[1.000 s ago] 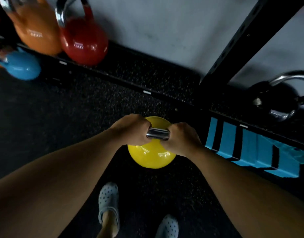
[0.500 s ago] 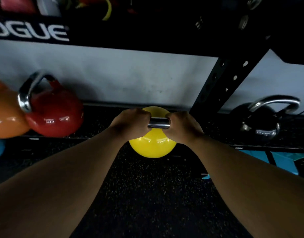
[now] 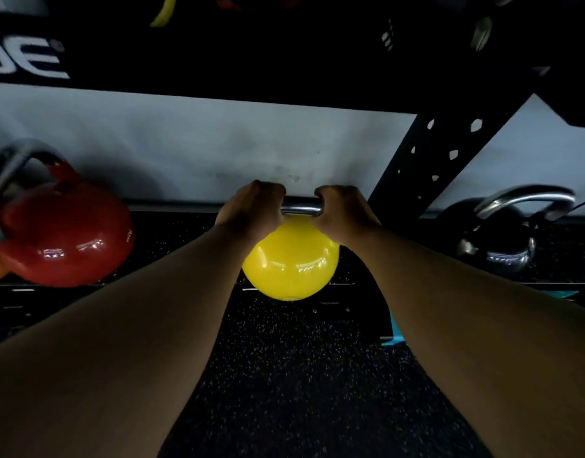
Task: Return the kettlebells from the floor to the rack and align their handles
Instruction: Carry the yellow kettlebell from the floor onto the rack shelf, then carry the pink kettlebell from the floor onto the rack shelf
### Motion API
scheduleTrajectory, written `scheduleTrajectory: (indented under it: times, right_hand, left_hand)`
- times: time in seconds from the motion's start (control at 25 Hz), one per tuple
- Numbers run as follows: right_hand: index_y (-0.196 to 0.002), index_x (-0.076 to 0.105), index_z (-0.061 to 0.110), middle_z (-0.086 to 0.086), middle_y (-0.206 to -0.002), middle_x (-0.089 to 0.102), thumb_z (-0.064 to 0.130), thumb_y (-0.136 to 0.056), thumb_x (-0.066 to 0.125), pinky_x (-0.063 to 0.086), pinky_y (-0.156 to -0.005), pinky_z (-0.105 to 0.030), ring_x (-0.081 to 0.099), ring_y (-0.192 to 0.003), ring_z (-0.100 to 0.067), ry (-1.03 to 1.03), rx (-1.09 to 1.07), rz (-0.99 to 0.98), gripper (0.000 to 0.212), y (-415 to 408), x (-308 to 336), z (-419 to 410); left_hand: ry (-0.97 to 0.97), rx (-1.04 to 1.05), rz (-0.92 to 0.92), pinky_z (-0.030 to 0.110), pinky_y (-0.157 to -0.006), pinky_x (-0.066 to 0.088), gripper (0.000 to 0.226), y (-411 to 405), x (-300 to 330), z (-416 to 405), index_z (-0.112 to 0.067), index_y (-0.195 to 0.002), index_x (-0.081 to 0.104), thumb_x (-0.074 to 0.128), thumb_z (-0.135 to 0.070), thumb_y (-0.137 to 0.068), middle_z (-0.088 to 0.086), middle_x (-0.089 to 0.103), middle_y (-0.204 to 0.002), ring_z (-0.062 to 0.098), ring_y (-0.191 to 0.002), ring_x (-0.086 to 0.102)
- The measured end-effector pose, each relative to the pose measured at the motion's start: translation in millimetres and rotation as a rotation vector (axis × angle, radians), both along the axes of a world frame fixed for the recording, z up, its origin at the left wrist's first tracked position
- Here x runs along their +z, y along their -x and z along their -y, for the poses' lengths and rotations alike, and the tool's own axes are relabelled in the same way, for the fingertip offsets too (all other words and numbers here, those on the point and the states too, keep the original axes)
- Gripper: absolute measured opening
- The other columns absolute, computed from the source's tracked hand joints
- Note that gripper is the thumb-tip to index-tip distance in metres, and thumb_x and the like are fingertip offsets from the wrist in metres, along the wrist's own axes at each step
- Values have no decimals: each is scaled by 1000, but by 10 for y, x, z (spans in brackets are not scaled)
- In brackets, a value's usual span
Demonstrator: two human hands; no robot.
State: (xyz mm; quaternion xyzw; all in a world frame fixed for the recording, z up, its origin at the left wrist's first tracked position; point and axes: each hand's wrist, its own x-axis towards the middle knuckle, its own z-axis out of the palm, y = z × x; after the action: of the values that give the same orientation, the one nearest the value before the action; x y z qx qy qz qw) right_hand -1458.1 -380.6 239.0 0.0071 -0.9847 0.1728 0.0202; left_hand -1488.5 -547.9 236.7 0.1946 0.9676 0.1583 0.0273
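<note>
A yellow kettlebell [image 3: 291,262] with a chrome handle hangs upright at the front edge of the rack's low shelf [image 3: 172,252]. My left hand [image 3: 251,206] and my right hand [image 3: 344,213] both grip its handle, one at each end. A red kettlebell [image 3: 63,239] stands on the shelf to the left, its chrome handle turned leftwards. A black kettlebell [image 3: 496,242] with a chrome handle stands on the shelf to the right, past the upright.
A black perforated rack upright [image 3: 430,160] slants up just right of my hands. An upper shelf beam [image 3: 218,61] with white lettering crosses overhead. A grey wall is behind. Blue floor markings [image 3: 395,332] lie on the speckled rubber floor [image 3: 301,375].
Both hands have lifted the yellow kettlebell off the floor and carried it forward to the shelf edge. The view has tilted up towards the rack.
</note>
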Motion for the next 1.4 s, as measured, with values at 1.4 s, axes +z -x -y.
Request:
scheduleTrajectory:
  times: [1.4]
  right_hand:
    - [-107, 64, 26, 2, -108, 62, 30, -94, 52, 51, -76, -36, 59, -93, -22, -321, 1247, 433, 18, -1900, -458, 3497]
  left_hand:
    - [-65, 795, 753, 42, -87, 52, 28, -4044, -791, 3275, -30, -112, 59, 51, -23, -86, -2, 63, -118, 24, -105, 60]
